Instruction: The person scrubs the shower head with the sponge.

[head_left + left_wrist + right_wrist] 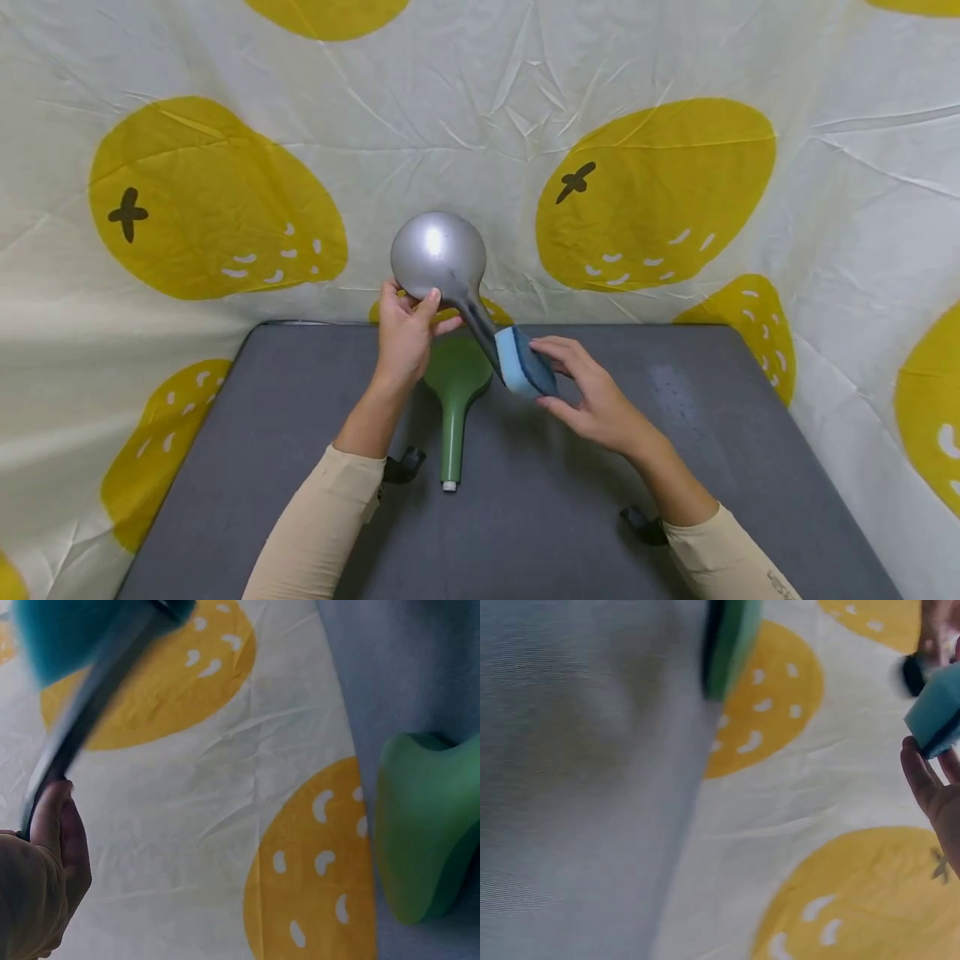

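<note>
My left hand (403,337) holds a silver hand-held shower head (438,254) by its round head, thumb on the rounded back. Its dark, glossy handle (90,705) slants down to the right in the head view. A light-blue sponge (513,367) with a dark-blue scouring layer lies against that handle near its lower end, hiding the tip. Fingers and thumb of my right hand (600,404) pinch the sponge from the dark side. In the right wrist view the sponge (936,709) sits at the right edge, above the fingertips. Behind the left forearm, a green shower head (452,392) rests on the table.
The dark grey table (540,517) has a faint wet-looking patch (675,396) on its right side. A white cloth (465,100) printed with yellow fruit hangs behind and at both sides. Dark straps (405,465) show at the wrists.
</note>
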A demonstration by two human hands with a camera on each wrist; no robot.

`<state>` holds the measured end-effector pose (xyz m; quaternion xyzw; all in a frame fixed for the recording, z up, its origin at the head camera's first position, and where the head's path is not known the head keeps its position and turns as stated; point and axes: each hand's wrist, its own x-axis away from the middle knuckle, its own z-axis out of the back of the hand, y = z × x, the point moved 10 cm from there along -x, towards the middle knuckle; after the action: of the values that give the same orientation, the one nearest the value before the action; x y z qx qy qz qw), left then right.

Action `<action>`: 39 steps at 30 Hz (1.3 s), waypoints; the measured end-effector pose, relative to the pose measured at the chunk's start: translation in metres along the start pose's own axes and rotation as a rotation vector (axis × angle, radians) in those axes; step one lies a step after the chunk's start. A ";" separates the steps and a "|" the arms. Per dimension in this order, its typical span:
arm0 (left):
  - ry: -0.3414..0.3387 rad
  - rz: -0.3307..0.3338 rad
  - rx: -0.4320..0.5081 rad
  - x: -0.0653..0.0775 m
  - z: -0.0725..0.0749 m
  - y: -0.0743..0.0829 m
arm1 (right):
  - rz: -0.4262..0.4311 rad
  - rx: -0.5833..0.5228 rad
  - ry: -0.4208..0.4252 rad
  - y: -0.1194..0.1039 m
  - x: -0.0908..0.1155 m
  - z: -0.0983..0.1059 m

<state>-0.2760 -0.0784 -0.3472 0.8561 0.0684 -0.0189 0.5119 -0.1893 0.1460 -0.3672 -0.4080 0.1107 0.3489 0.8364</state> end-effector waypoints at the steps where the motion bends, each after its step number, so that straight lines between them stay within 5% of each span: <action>1: 0.001 0.005 -0.010 0.001 -0.001 -0.001 | 0.016 0.035 -0.005 -0.006 -0.001 0.001; 5: 0.002 0.001 -0.002 0.003 -0.003 -0.001 | 0.076 0.139 0.008 -0.024 -0.004 0.004; 10: 0.004 -0.013 0.040 0.004 -0.003 0.001 | 0.025 0.178 0.066 -0.017 0.004 0.010; 19: -0.047 -0.021 0.076 0.007 -0.004 0.004 | -0.132 -0.091 -0.046 0.019 0.023 -0.012; 24: -0.051 -0.024 0.058 0.008 -0.005 0.005 | -0.152 -0.124 -0.047 0.023 0.025 -0.015; 39: 0.080 -0.018 0.019 0.003 0.008 0.000 | 0.115 0.210 0.144 -0.021 0.020 0.008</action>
<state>-0.2726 -0.0850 -0.3513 0.8604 0.0963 0.0102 0.5003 -0.1616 0.1533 -0.3587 -0.3352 0.2297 0.3523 0.8431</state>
